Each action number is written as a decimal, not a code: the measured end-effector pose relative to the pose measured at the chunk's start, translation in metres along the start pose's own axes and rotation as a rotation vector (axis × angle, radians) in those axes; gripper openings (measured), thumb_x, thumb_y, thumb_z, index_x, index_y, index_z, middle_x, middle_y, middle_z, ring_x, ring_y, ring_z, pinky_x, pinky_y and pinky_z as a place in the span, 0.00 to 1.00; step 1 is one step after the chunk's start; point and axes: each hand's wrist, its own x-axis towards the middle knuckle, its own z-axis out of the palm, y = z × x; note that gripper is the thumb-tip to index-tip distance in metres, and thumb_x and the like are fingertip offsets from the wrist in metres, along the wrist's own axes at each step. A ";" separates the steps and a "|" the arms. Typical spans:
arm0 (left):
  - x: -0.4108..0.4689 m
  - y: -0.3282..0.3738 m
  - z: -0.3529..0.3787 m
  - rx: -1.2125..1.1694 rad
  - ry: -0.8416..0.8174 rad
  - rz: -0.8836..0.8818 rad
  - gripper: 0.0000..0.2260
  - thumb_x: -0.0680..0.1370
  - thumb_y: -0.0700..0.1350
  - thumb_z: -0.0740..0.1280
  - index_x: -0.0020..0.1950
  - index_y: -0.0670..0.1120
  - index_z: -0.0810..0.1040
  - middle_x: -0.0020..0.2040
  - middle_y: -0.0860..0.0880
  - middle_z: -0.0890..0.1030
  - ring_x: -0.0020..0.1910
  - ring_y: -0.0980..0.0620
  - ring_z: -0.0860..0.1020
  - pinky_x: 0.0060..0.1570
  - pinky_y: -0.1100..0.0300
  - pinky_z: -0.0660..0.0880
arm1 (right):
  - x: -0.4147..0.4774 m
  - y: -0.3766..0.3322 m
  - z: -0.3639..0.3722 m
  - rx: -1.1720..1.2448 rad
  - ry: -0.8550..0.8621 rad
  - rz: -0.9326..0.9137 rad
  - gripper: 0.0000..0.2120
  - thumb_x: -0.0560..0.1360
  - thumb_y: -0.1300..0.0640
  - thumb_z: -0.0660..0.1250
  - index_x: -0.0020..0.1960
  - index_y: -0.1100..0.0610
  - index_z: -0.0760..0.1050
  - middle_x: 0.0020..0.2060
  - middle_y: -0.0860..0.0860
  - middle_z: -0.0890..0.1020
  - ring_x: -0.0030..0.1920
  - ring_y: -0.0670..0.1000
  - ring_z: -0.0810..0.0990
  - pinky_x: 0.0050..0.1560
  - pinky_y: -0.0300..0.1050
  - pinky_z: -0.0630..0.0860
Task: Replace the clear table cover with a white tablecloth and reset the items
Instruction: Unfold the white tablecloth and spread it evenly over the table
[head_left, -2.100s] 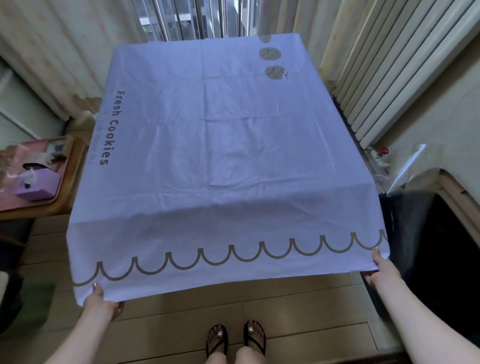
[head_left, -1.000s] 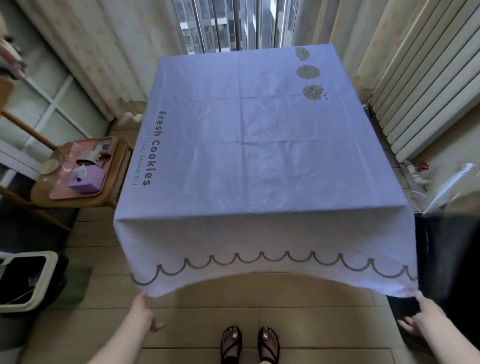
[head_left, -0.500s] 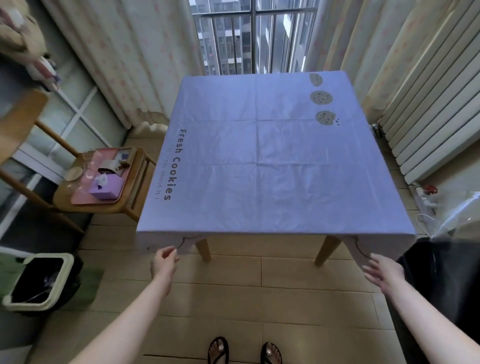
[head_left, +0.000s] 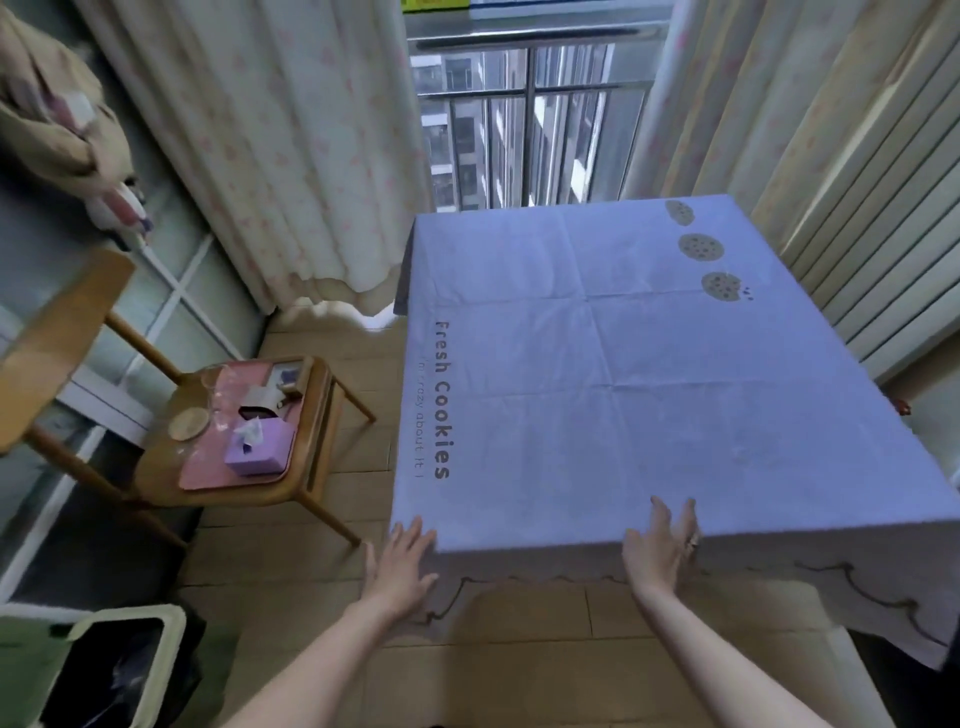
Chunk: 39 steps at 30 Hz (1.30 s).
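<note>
The white tablecloth (head_left: 649, 374) lies spread over the tabletop, near hem hanging w/ a scalloped dark trim. Its long axis runs away from the person toward the window; printed text sits along the left side, cookie prints far right. Thin woven fabric, fold creases crossing it in a grid; should slide and smooth easily.

Left hand (head_left: 402, 564) rests flat at the near-left corner, fingers splayed, holding nothing. Right hand (head_left: 662, 543) lies flat on the near edge, roughly mid-width, also open and empty. Both grips press the cloth rather than pinch it.

Items to reset are on the wooden chair (head_left: 306, 457) to the left, well apart from the tabletop: purple tissue box (head_left: 260, 449), pink mat (head_left: 208, 467), round coaster (head_left: 188, 423), and something greyish behind, prob. a holder, too blurred to tell. Left hand is nearer them, so it likely reaches first.
</note>
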 end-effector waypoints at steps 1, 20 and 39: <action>0.000 -0.010 -0.006 0.031 -0.013 0.045 0.27 0.81 0.53 0.58 0.78 0.53 0.51 0.78 0.53 0.44 0.77 0.51 0.43 0.73 0.42 0.40 | -0.011 -0.015 0.016 -0.048 -0.045 -0.072 0.26 0.73 0.64 0.64 0.71 0.57 0.67 0.76 0.57 0.51 0.75 0.59 0.51 0.72 0.52 0.54; 0.146 -0.086 -0.151 0.275 -0.064 0.419 0.25 0.80 0.53 0.58 0.77 0.52 0.56 0.78 0.54 0.50 0.77 0.53 0.47 0.74 0.44 0.42 | -0.011 -0.207 0.175 -0.604 -0.435 -0.265 0.55 0.60 0.22 0.25 0.72 0.49 0.63 0.74 0.62 0.56 0.70 0.70 0.58 0.58 0.75 0.53; 0.331 0.007 -0.238 0.648 -0.131 0.612 0.34 0.79 0.52 0.59 0.78 0.47 0.42 0.77 0.42 0.38 0.75 0.38 0.37 0.73 0.40 0.40 | 0.041 -0.276 0.180 -0.521 -0.510 0.142 0.61 0.64 0.37 0.72 0.72 0.46 0.25 0.65 0.59 0.20 0.70 0.69 0.28 0.64 0.75 0.45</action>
